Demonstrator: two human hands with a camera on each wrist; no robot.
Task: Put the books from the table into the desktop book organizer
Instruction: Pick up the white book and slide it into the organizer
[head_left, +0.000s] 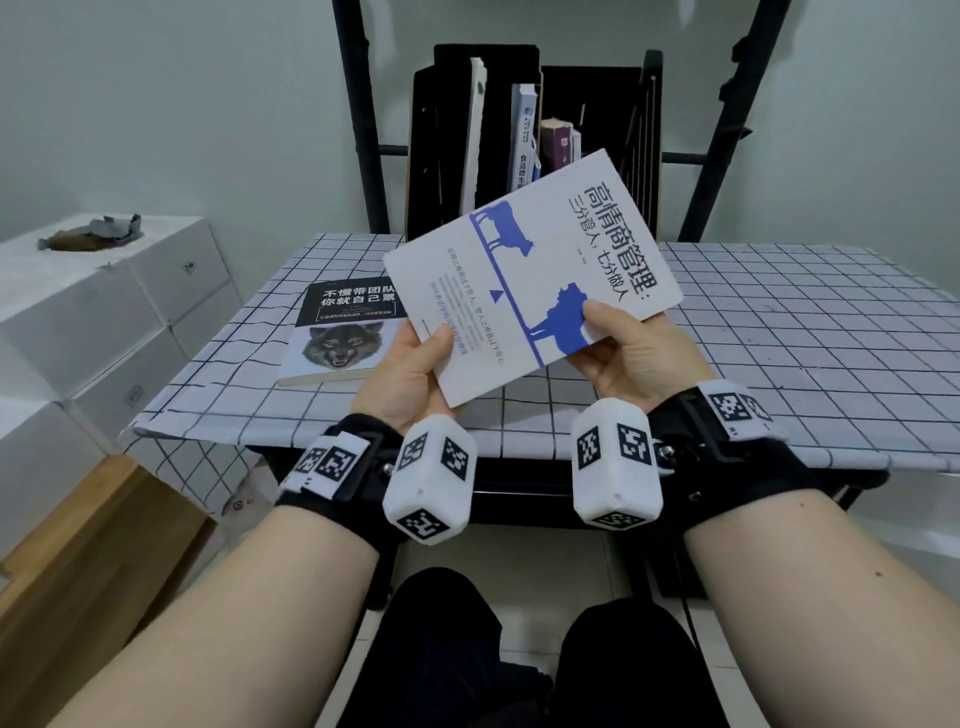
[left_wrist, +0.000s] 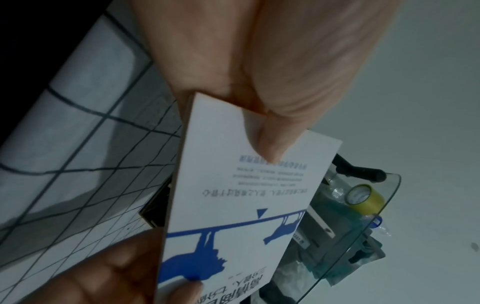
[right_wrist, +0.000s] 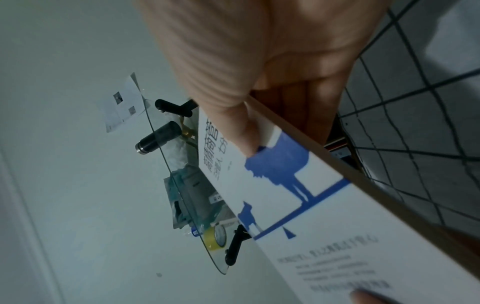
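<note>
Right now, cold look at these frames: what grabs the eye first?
The white book with blue animal silhouettes, held tilted above the checked tablecloth, left hand and right hand each pinching a near corner, thumbs on the cover. Left of it a book with a snarling wolf cover lies flat on the table. Behind stands the black organizer, a few books already upright in it.

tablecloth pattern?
White tablecloth with a thin dark grid of lines; clearest in the head view.

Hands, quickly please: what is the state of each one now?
Left hand: holding the white book, thumb on the cover.
Right hand: holding the same book, thumb on the cover.
</note>
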